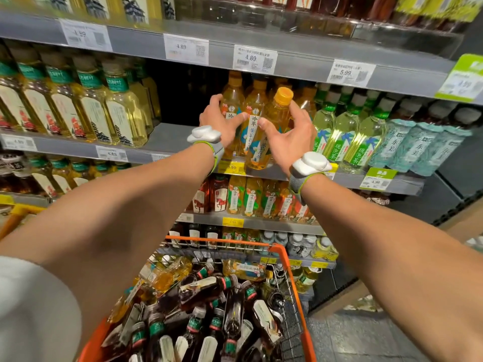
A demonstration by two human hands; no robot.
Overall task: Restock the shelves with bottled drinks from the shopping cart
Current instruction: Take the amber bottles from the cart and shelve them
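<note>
Amber tilted bottle [278, 116] gripped by right hand [290, 139] fingers, left hand [222, 121] fingers clasping shelf bottle [233, 92]

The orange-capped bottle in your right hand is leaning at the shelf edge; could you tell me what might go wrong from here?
1. The tilted bottle seems to rest at the front lip of the shelf. If the right hand lets go before it stands upright, it could tip into the cart below.
2. Pushing it in may topple the neighbouring bottle that the left hand grips, or the green-label bottles beside it.
</note>
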